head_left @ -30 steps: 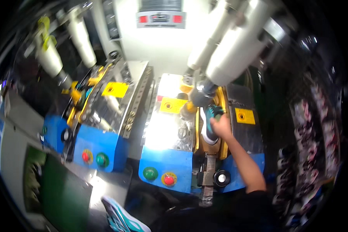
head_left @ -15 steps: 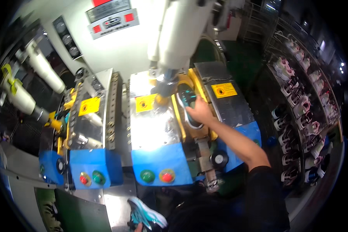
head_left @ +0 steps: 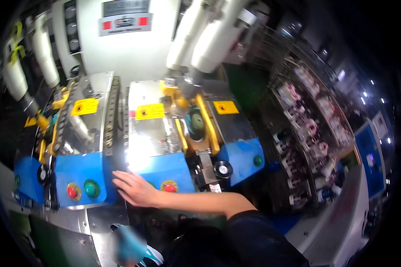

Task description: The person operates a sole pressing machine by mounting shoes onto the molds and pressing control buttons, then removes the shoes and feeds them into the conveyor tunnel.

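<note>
My right hand point(head_left: 138, 190) reaches across to the left with fingers spread and nothing in them. It is over the gap between two blue control panels, beside the red button point(head_left: 169, 187) and a mostly hidden green one. At the lower edge a teal and white sneaker point(head_left: 153, 255) shows, partly smeared. My left hand point(head_left: 130, 263) is on it, only a sliver of it visible. Another dark sneaker point(head_left: 196, 123) with teal parts sits in the machine between two yellow side bars point(head_left: 207, 124), under the pressing head point(head_left: 190, 90).
On the left stands a second station with a red button point(head_left: 73, 192) and a green button point(head_left: 92, 189). White cylinders point(head_left: 218, 38) rise above the press. A rack point(head_left: 343, 162) with several rows of shoes stands at right. A black round knob point(head_left: 223, 169) sits below the clamped sneaker.
My right hand has left the sneaker in the machine and swung left to the panels. The view has shifted right. The sneaker by my left hand stays low in the picture.
</note>
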Motion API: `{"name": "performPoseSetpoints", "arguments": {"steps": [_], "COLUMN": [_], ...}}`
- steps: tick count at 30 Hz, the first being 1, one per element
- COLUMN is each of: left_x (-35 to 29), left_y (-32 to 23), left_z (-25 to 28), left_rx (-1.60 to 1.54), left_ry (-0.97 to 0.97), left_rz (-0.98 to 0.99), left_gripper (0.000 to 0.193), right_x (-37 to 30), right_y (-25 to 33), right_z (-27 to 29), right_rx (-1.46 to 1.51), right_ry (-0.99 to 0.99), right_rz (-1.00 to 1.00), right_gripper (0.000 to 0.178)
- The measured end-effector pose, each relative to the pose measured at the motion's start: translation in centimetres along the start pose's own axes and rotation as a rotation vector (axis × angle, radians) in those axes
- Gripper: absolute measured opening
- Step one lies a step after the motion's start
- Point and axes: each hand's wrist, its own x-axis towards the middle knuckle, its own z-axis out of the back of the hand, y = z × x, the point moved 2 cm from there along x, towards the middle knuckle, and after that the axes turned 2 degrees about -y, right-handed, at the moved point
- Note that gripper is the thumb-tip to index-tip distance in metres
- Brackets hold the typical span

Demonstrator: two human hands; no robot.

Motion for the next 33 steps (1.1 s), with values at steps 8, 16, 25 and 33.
{"name": "performPoseSetpoints", "arguments": {"steps": [8, 16, 25, 33], "left_x": [-14.7, -2.8, -13.3, -14.1], "left_y": [2.7, 8.1, 9.4, 8.0], "left_z": [4.1, 12.8, 24.2, 30.6], "left_rx": [-0.42, 0.192, -0.122, -0.169], "left_ry": [-0.415, -0.547, -1.128, -0.663], "left_rz": [-0.156, -0.3, -0.229, -0.244], "left_gripper": [0.051, 0.1, 0.077, 0.046], "right_x": [-14.3, -10.6, -13.9, -9.2], "right_y": [17.8, 15.8, 30.7, 30.3], "right_z": [-3.6, -4.7, -15.6, -13.7], "right_rx": [0.725, 0.689, 0.25, 0.54], "right_ry": [0.421, 0.886, 1.001, 0.811], "right_rz": [-0.312, -0.54, -0.772, -1.148], "right_gripper": [0.026, 0.043, 0.094, 0.067]}}
